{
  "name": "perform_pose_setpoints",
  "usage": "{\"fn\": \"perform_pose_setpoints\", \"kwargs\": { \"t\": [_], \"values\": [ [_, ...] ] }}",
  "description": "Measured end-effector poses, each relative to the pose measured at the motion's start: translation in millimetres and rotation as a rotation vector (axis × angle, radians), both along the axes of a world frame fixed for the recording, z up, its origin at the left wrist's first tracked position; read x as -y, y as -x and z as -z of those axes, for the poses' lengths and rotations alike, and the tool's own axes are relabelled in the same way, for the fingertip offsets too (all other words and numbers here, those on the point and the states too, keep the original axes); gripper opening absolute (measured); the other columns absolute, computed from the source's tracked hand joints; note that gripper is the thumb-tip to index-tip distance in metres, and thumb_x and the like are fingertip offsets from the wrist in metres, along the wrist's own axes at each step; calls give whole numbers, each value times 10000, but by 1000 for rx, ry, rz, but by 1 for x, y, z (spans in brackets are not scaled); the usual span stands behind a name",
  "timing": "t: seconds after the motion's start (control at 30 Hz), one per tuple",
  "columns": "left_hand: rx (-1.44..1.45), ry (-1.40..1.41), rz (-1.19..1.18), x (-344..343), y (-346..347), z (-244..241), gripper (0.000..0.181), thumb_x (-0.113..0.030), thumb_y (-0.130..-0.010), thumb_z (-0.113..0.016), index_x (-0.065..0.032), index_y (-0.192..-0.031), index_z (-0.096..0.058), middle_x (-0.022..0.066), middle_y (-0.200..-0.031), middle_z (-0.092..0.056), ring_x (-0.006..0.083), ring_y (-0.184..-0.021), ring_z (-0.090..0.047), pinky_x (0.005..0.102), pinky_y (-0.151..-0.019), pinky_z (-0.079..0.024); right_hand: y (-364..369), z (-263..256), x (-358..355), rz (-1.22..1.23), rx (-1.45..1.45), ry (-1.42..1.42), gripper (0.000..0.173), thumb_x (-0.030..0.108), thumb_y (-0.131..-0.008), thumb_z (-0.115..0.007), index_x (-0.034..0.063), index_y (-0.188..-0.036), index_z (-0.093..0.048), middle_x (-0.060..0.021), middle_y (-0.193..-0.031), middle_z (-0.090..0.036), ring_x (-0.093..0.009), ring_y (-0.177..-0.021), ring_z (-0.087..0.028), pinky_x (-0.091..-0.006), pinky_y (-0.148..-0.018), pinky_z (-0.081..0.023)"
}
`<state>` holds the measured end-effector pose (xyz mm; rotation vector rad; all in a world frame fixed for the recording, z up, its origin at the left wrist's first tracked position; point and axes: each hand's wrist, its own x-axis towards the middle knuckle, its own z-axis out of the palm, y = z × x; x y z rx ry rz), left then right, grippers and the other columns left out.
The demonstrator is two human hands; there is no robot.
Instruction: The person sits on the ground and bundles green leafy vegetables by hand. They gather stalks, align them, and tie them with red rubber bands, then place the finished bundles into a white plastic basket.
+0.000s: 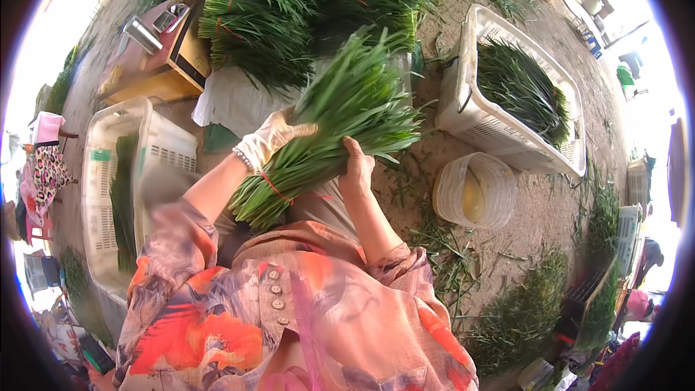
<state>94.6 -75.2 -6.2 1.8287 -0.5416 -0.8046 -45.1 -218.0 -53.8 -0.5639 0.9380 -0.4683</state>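
Note:
A thick bundle of garlic chives lies across my lap, its leaf tips pointing up and to the right. Near the cut ends a red tie goes around it. My left hand, in a pale glove with a beaded bracelet at the wrist, grips the bundle's left side. On the other side my bare right hand holds it, thumb on top. Both palms are hidden against the leaves. Beyond the bundle, several tied chive bundles are piled up on white plastic sheeting.
On my right stand a white plastic crate with chives in it and a clear tub with some yellowish liquid. Another crate is at my left. A wooden box bears a metal container. Loose leaves litter the floor.

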Motion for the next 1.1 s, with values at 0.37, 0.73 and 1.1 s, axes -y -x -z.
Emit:
{"fn": "perform_pose_setpoints", "kwargs": {
  "t": [0.37,0.73,1.1],
  "values": [
    [-199,-237,443,-85,19,-40,1204,-368,-650,-914,9,-1538,-193,169,-1386,-527,224,-1272,-489,324,-1082,-379,15,72,15,-50,179,-205,245,238,-910,-683,66,-1084,-663,-52,-1030,-682,-235,-953,-643,-432,-879,-537],
    [960,-529,275,-71,68,-101,1269,-323,-550,-887,-99,-1571,-168,174,-1244,-501,364,-1109,-519,448,-983,-424,18,49,30,-198,848,-165,512,377,-865,-713,95,-1278,-605,-87,-1306,-613,-281,-1189,-566,-453,-1086,-416],
    [1450,-819,392,-69,101,-36,1207,-505,-628,-831,12,-1533,-222,182,-1321,-457,308,-1245,-457,468,-1146,-299,37,110,27,-230,796,-243,424,303,-922,-658,69,-1270,-597,-102,-1282,-619,-285,-1153,-580,-440,-1010,-460]
  ]
}}
